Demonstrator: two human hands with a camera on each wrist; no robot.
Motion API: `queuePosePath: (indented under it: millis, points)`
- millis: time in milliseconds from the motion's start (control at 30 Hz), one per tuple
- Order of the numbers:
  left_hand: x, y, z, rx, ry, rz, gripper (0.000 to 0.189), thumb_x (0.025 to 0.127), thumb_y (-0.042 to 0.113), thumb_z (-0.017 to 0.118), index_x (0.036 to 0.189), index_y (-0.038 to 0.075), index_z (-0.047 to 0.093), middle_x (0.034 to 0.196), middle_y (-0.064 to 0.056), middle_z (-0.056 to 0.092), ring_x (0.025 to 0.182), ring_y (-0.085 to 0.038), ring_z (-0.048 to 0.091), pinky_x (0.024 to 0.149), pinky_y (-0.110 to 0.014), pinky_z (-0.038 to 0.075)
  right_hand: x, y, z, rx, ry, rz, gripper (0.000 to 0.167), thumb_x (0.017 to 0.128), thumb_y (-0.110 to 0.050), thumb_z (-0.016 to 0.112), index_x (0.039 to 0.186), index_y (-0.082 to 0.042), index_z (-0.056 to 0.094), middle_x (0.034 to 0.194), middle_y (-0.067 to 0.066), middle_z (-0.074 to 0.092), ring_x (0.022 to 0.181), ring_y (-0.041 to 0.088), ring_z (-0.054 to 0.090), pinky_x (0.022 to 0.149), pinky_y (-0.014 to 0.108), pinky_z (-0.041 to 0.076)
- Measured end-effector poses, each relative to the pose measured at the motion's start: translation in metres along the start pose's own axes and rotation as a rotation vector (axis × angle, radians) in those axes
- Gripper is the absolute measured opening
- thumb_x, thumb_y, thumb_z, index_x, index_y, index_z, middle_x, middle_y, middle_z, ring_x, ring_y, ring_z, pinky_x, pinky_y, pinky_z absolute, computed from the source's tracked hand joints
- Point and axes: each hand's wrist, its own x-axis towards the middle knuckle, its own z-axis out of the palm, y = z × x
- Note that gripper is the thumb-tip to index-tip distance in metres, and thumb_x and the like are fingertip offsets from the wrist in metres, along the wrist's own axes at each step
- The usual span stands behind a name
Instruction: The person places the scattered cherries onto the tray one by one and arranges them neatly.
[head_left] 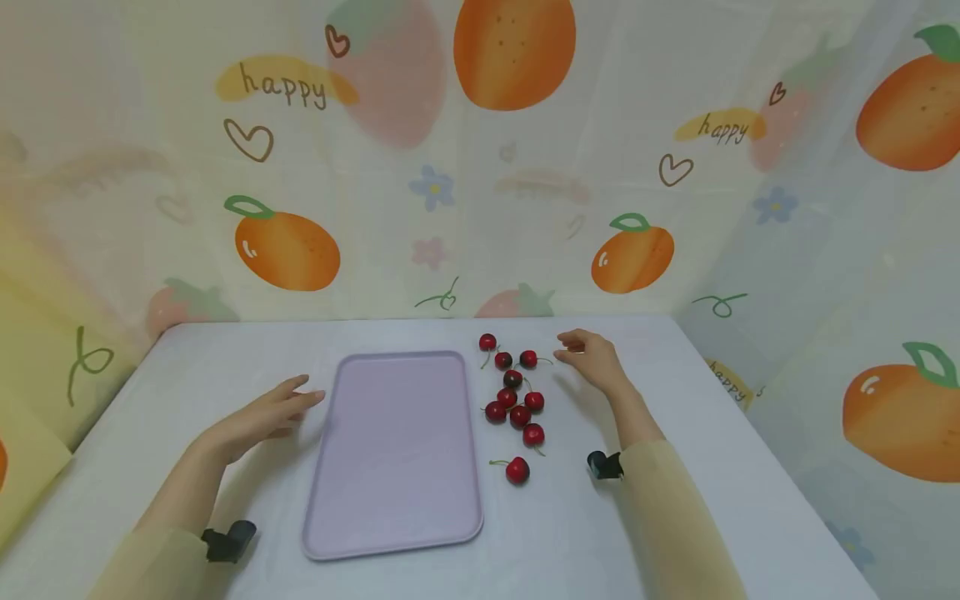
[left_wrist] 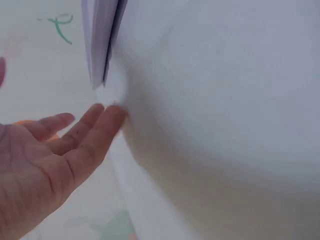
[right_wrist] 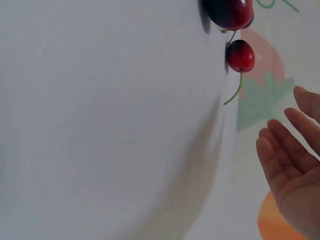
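Observation:
Several dark red cherries point(head_left: 521, 417) with green stems lie loosely grouped on the white table, right of a flat lilac tray point(head_left: 401, 450). My right hand point(head_left: 594, 358) hovers just right of the farther cherries, fingers relaxed and holding nothing. In the right wrist view, a cherry point(right_wrist: 240, 56) with its stem shows beyond the fingertips of the right hand point(right_wrist: 292, 160). My left hand point(head_left: 262, 417) is beside the tray's left edge with extended fingers and nothing in them. The left wrist view has the left hand point(left_wrist: 65, 155) close to the tray's edge point(left_wrist: 100, 45).
The white table point(head_left: 247, 358) carries the tray and cherries. Behind and beside it hangs a pale curtain point(head_left: 517, 167) printed with oranges, strawberries, hearts and flowers. A single cherry point(head_left: 517, 471) lies nearer the front, apart from the group. Dark wrist cameras point(head_left: 604, 465) sit at both sleeves.

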Motion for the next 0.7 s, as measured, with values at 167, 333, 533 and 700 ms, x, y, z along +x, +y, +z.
queuePosePath:
  millis: [167, 333, 533, 700]
  points:
    - [-0.006, -0.005, 0.009, -0.128, -0.029, -0.011, 0.086, 0.101, 0.040, 0.051, 0.156, -0.005, 0.002, 0.149, -0.032, 0.034, 0.110, -0.020, 0.059, 0.097, -0.034, 0.057, 0.007, 0.007, 0.002, 0.103, -0.017, 0.102, 0.039, 0.095, -0.022, 0.063, 0.130, -0.005, 0.062, 0.129, 0.018, 0.065, 0.117, 0.033, 0.059, 0.104, 0.045, 0.053]
    - [-0.007, -0.011, 0.016, -0.202, -0.057, -0.004, 0.083, 0.099, 0.022, 0.057, 0.155, -0.007, 0.003, 0.141, -0.033, 0.037, 0.105, -0.018, 0.062, 0.090, -0.031, 0.060, 0.009, 0.012, 0.007, 0.180, -0.039, 0.174, 0.037, 0.095, -0.019, 0.064, 0.129, -0.004, 0.063, 0.129, 0.019, 0.065, 0.115, 0.031, 0.059, 0.103, 0.041, 0.053]
    - [-0.003, -0.017, 0.023, -0.224, -0.050, 0.023, 0.084, 0.090, 0.002, 0.061, 0.154, -0.007, 0.008, 0.128, -0.024, 0.040, 0.090, -0.014, 0.060, 0.079, -0.028, 0.062, 0.013, 0.016, 0.014, 0.192, -0.059, 0.239, 0.036, 0.095, -0.019, 0.063, 0.129, -0.007, 0.063, 0.128, 0.017, 0.064, 0.109, 0.027, 0.059, 0.101, 0.038, 0.055]
    - [-0.003, -0.019, 0.025, -0.173, -0.039, 0.043, 0.087, 0.085, -0.001, 0.065, 0.153, -0.008, 0.012, 0.131, -0.029, 0.037, 0.087, -0.014, 0.060, 0.075, -0.027, 0.062, 0.013, 0.016, 0.019, 0.165, -0.055, 0.245, 0.033, 0.095, -0.016, 0.063, 0.127, -0.006, 0.065, 0.126, 0.018, 0.066, 0.108, 0.027, 0.060, 0.100, 0.036, 0.055]
